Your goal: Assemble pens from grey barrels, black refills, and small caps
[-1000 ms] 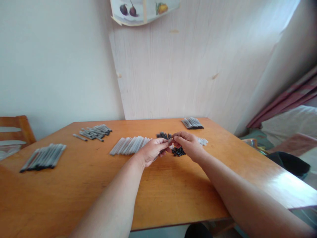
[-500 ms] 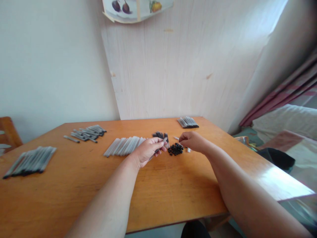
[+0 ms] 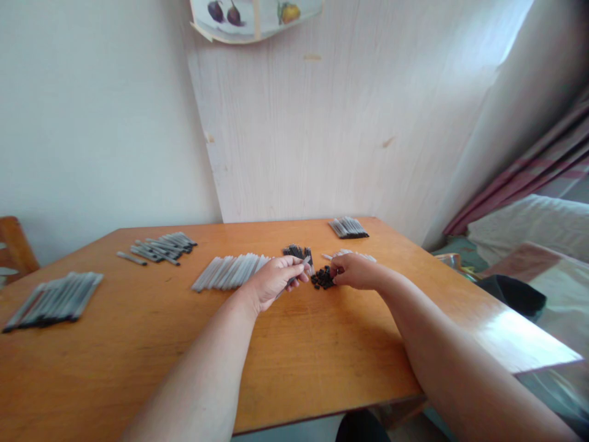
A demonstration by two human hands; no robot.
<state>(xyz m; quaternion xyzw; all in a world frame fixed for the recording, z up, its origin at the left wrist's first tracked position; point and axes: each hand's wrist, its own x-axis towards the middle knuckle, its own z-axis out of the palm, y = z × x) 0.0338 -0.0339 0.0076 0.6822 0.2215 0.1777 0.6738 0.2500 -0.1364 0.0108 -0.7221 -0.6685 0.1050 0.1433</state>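
My left hand (image 3: 280, 279) is closed around a slim pale pen (image 3: 306, 261), whose whitish end sticks out past the thumb. Just right of it, my right hand (image 3: 352, 270) has its fingers pinched together at the edge of a heap of small black pen caps (image 3: 321, 278); what lies between the fingertips is hidden. Behind the heap is a bunch of thin dark-ended refills (image 3: 298, 252). A row of whitish pen barrels (image 3: 225, 273) lies left of my left hand, partly covered by it. Beyond my right hand more white pieces (image 3: 356, 253) show in part.
Pens with black ends lie in groups on the wooden table (image 3: 294, 356): a near-left row (image 3: 55, 298), a looser back-left pile (image 3: 163, 247) and a back-right row (image 3: 348, 227). A wall stands behind the table. A black container (image 3: 513, 294) is beyond the right edge.
My right hand has come down and closer to me, from the white pieces behind the black caps to the heap's right side. My left hand stays in place with the pen.
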